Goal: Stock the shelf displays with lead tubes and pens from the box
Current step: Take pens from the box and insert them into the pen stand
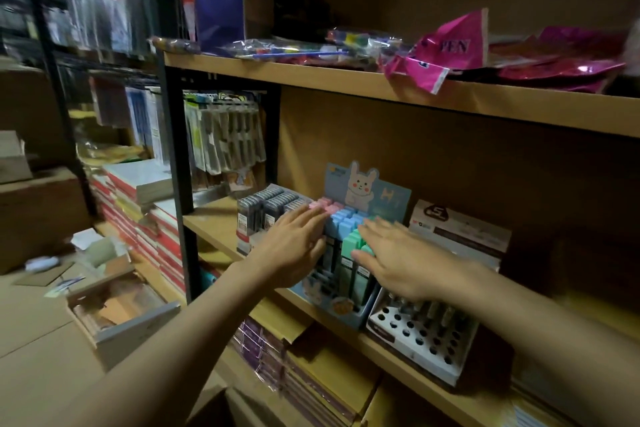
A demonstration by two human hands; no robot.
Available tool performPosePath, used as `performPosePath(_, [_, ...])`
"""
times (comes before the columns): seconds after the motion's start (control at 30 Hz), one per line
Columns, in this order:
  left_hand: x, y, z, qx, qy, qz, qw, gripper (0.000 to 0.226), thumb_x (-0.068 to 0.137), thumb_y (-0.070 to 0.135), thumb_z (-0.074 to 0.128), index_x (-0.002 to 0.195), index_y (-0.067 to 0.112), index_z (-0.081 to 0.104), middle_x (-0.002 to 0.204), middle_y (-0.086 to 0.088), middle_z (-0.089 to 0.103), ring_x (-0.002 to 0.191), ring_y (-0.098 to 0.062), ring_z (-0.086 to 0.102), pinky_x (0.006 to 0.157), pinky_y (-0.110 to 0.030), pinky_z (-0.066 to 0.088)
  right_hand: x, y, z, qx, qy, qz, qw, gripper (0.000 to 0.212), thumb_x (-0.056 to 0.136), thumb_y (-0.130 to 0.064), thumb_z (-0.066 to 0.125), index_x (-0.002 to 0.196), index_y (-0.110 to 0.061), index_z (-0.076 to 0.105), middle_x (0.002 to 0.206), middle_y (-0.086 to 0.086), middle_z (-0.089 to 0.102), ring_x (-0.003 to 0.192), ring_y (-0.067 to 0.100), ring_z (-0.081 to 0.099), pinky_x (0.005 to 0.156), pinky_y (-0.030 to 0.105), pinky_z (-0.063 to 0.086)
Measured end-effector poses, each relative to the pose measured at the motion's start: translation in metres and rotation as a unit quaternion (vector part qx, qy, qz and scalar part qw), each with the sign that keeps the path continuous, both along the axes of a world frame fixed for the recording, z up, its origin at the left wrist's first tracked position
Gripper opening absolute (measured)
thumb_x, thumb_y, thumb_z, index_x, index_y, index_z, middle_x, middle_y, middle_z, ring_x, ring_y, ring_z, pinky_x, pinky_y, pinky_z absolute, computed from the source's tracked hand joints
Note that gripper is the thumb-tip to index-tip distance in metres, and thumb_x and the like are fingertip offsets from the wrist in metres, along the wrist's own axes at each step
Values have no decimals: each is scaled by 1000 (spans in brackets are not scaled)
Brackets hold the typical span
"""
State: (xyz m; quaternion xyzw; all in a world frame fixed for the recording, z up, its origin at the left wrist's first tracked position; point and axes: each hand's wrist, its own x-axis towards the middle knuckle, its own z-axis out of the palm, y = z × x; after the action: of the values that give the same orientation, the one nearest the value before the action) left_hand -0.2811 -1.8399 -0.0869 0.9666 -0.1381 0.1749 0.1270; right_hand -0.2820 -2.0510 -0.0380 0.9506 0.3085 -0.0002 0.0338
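Two hands are out over the middle shelf (221, 230), and from my seat both look flat and empty: the left hand (294, 246) lies with straight fingers against the left side of the bunny display (349, 315), near the pink tops, and the right hand (401, 260) spreads over the green tubes (356, 246) on its right side. Neither is curled round anything. The lead tubes stand upright in rows in that display, pink, blue and green caps in turn, with a grey batch (266, 208) just beside it on the left. To the right sits the white pen stand (415, 333), most holes bare, a few pens (436, 312) at the back. The box (117, 308) lies open on the cartons down left, well apart from the shelf. I judge the tubes light, stiff and slick plastic, easily toppled in a row; I would pinch each by its cap or upper sides and lower it straight.
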Motion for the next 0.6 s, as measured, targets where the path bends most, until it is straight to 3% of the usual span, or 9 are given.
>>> performPosePath(0.17, [11,4,5,-4,-35,-10,999,56,103,37,32,154,19,17,162,-1,13,149,-15,6,119,-27,1,18,25,14,48,2,19,999,68,103,-51,21,156,-14,0,164,4,-2,150,15,-2,110,22,-4])
performPosePath(0.3, [14,7,6,20,7,-28,999,56,104,40,26,155,21,12,163,2,9,150,-14,3,122,-36,6,29,36,8,29,76,47,996,75,101,-56,23,155,-15,-6,163,2,-9,150,13,-6,112,23,-4])
performPosePath(0.47, [12,50,24,-20,-85,33,996,57,101,41,27,155,22,18,162,5,6,145,-4,-4,114,-20,-9,51,59,17,91,37,57,993,73,100,-55,24,156,-12,2,164,5,1,150,16,3,121,31,4])
performPosePath(0.6, [8,93,22,8,4,98,995,57,103,38,30,155,25,11,163,3,1,149,-12,-4,114,-26,-7,65,106,15,35,52,102,993,72,103,-49,26,155,-6,0,163,12,-2,151,22,-2,122,33,2])
